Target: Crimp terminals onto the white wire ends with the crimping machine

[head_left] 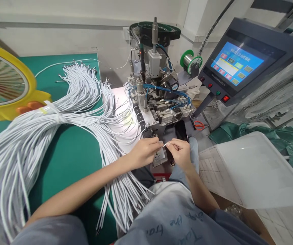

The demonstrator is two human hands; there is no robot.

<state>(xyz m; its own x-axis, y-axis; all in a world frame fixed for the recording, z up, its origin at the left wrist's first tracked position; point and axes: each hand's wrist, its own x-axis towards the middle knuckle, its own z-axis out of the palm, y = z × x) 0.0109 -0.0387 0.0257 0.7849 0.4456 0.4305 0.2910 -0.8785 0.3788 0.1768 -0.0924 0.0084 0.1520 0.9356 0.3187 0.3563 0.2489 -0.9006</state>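
Both hands meet in front of the machine, a short gap between their fingertips. My left hand (146,151) pinches a thin white cable (164,145), of which only a short piece shows between the hands. The fingers of my right hand (180,152) are closed on the same piece from the other side. To the left, a large bundle of white cables (85,117) lies tied over the green table (69,156), with loose ends hanging near my left forearm. The machine (151,102) with blue tubes stands just beyond my hands.
A yellow fan (31,88) stands at the left. At the right are a lit control screen (238,64), a wire spool (188,60), red-handled scissors (199,125) and a translucent white bin (261,170). A dark phone (181,130) lies beyond my right hand.
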